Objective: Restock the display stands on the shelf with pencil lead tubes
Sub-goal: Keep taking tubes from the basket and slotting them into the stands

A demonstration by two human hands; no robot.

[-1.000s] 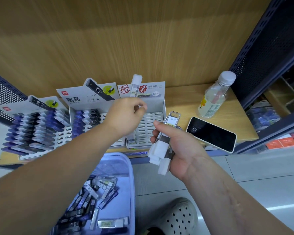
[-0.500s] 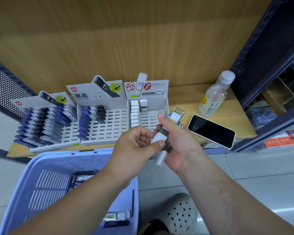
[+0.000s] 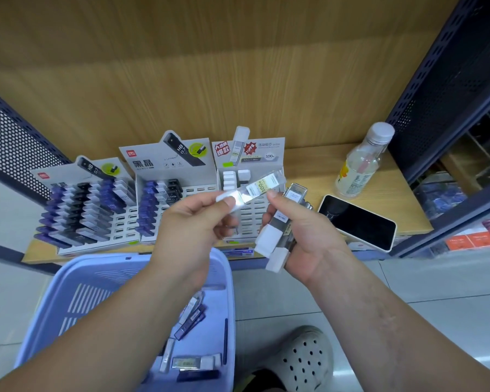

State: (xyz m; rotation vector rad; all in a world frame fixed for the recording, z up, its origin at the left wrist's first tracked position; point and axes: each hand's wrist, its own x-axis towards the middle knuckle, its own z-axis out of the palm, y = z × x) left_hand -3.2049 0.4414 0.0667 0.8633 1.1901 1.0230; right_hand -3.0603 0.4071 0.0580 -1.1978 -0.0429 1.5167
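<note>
Left hand [image 3: 193,224] has drawn one tube [image 3: 262,185] from right hand [image 3: 311,239]'s bundle [image 3: 276,241], cap pinched

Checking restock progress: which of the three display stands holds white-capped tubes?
The rightmost stand, nearest the bottle; the left stand and middle stand hold dark tubes.

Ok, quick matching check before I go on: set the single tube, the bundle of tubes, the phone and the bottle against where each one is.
Things:
1 single tube
2 bundle of tubes
3 phone
4 bottle

Places:
A lying flat on the shelf
B standing on the shelf, white cap on
C pinched by the left hand
D gripped in the right hand

Pairs: 1-C, 2-D, 3-A, 4-B
</note>
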